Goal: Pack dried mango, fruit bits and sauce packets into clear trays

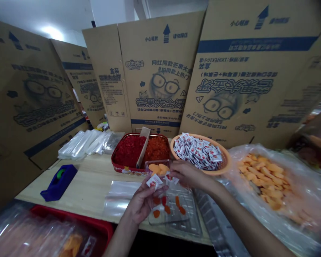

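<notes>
My left hand [141, 200] is closed on the near end of a small clear plastic tray [147, 164], with its thumb close to a white sachet [154, 182]. Rounded orange-yellow candy pieces [158, 168] lie in the tray's far part. From the right, my right hand [186, 173] pinches a second white sachet [171, 179] with red print over the tray. Its fingertips are partly hidden. Below both hands, clear moulded trays [190, 223] are stacked on the table, and red and orange flat pieces [167, 209] lie in the upper one.
Behind stand a divided red tin [119, 166] of red and orange pieces and an orange basket [224, 167] of sachets. A bag of candy [267, 178] is at right. Left are a blue tape dispenser [59, 184], plastic sleeves [81, 142] and a red bin [105, 228]. Cardboard boxes [160, 50] wall the table.
</notes>
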A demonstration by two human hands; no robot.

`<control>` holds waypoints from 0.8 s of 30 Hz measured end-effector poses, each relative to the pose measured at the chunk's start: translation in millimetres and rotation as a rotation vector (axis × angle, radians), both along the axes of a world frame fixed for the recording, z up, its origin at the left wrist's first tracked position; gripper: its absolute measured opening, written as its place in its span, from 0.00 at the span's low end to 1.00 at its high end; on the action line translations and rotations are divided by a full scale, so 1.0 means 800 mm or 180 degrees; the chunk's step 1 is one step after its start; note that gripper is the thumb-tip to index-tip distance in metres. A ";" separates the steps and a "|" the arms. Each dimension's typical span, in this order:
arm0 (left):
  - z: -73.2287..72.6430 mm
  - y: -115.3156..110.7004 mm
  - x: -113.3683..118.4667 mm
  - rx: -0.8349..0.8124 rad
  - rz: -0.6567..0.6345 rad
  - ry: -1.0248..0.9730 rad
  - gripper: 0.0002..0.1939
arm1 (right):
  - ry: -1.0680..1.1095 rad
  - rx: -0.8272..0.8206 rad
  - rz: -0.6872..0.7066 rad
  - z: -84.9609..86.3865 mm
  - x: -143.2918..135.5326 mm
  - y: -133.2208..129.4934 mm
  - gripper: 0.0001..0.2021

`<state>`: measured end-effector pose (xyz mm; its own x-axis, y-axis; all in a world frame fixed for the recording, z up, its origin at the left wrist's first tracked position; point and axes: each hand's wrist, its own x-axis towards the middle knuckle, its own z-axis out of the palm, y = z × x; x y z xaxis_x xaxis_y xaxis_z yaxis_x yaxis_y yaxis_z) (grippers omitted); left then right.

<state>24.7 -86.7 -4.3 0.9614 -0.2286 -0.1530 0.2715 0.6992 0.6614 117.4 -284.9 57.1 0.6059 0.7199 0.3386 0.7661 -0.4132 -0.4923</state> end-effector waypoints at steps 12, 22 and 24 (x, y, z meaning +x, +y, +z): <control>0.011 0.009 -0.013 0.0034 -0.0077 -0.0114 0.30 | -0.0196 -0.0066 0.0271 0.011 -0.021 0.027 0.09; 0.006 0.017 -0.011 0.0049 0.0063 -0.0022 0.32 | -0.0249 0.0152 -0.0298 -0.010 -0.043 0.057 0.08; 0.006 0.023 -0.013 0.0048 0.0119 0.0040 0.34 | -0.0160 0.0618 -0.0686 -0.017 -0.042 0.051 0.07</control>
<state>14.5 -68.3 0.6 0.9673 -0.1901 -0.1681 0.2536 0.6989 0.6688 83.8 -243.9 43.4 0.7169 0.4952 0.4908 0.6962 -0.4709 -0.5417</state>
